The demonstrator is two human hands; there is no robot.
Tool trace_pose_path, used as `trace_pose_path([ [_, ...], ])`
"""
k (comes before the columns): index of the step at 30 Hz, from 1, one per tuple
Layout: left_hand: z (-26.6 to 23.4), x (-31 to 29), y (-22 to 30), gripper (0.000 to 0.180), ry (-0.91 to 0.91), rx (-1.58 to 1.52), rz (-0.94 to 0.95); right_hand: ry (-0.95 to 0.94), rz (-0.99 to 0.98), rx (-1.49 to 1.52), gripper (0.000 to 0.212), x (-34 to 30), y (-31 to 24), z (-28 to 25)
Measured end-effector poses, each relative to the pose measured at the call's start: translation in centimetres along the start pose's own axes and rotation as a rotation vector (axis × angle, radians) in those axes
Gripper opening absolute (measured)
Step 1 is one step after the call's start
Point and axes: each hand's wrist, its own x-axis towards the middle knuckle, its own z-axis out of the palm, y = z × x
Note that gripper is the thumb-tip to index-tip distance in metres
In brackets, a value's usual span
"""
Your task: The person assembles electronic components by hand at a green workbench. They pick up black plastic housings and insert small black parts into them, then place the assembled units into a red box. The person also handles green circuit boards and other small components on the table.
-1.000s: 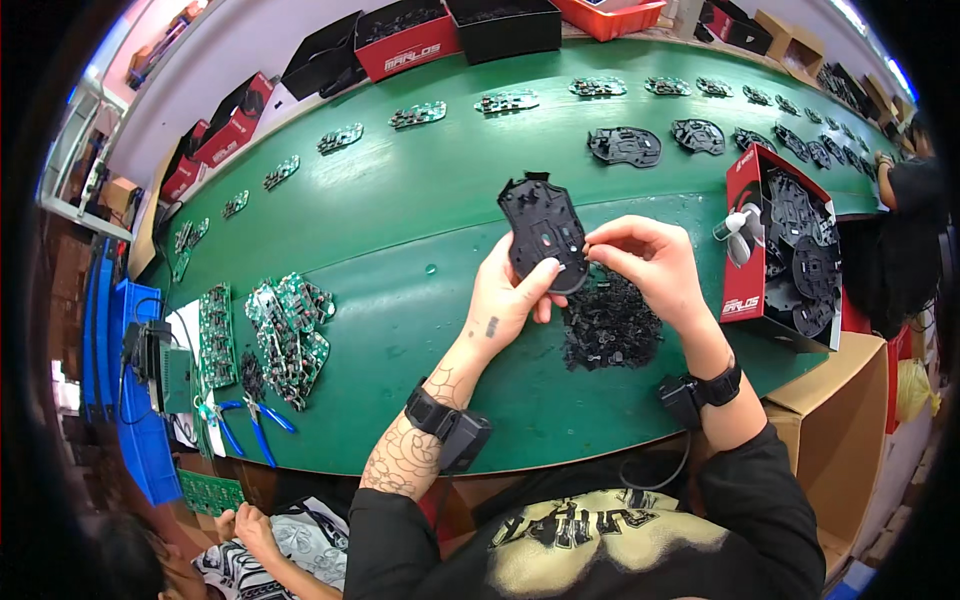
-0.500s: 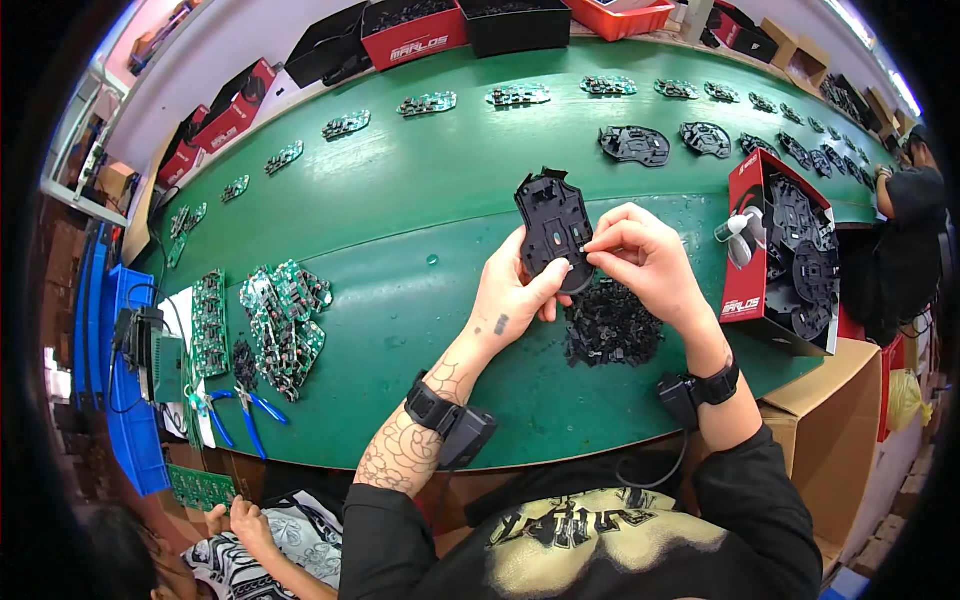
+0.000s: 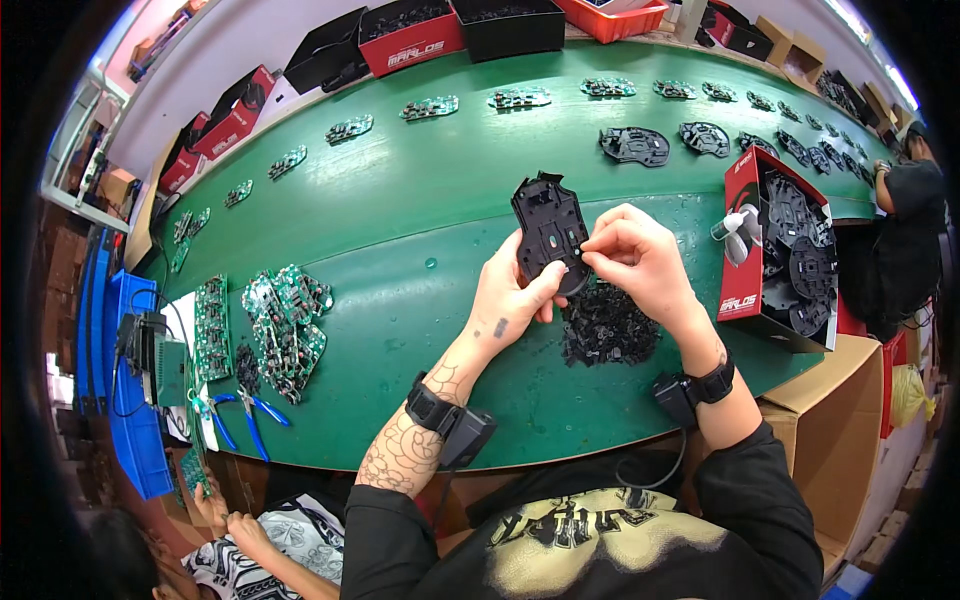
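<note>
In my left hand [image 3: 508, 292] is a black plastic mouse base shell [image 3: 547, 222], tilted upright with its inner side towards me. The thumb presses on its lower part and the fingers wrap behind it. My right hand [image 3: 645, 262] is at the shell's right edge, thumb and forefinger pinched together. Whatever sits between those fingertips is too small to make out. Just below both hands lies a heap of small black plastic parts [image 3: 608, 328] on the green table [image 3: 400, 370].
A red box [image 3: 740, 285] of black shells stands at right, a small white fan on its rim. Circuit boards [image 3: 285, 330] and blue-handled pliers [image 3: 255, 420] lie left. Rows of boards and shells [image 3: 634, 145] run along the back. Co-workers sit lower left and far right.
My hands and the shell have barely shifted; the right fingertips stay at the shell's edge. At lower left, the co-worker's hands have turned and moved the green board leftward.
</note>
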Motion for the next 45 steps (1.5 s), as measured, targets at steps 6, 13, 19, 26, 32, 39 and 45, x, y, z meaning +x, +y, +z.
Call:
trace_pose_path([
  [6,0.3,-0.2,0.4,0.037,-0.013,0.018,-0.003,-0.034,0.038,0.076,0.01,0.0,0.3,-0.1],
  [13,0.1,-0.5,0.4,0.036,-0.043,0.024,-0.006,-0.069,0.008,-0.032,0.011,0.0,-0.5,-0.2],
  [19,0.4,-0.3,0.5,0.033,-0.072,-0.09,0.013,-0.034,0.267,0.273,0.017,0.1,-0.3,-0.7],
  [26,-0.3,0.2,0.5,0.03,0.043,-0.115,0.036,-0.185,-0.04,-0.537,0.011,0.1,-0.1,-2.9],
  [32,0.0,0.3,0.3,0.031,0.047,-0.112,0.043,-0.361,0.025,-0.57,0.011,-0.2,0.2,-2.5],
  [39,0.7,-0.1,0.2,0.031,0.008,-0.035,0.013,0.12,0.085,0.142,0.009,0.6,0.4,-2.1],
  [45,1.5,-0.4,0.1,0.033,-0.067,0.056,0.015,0.062,0.258,0.39,0.015,-0.1,0.8,0.1],
])
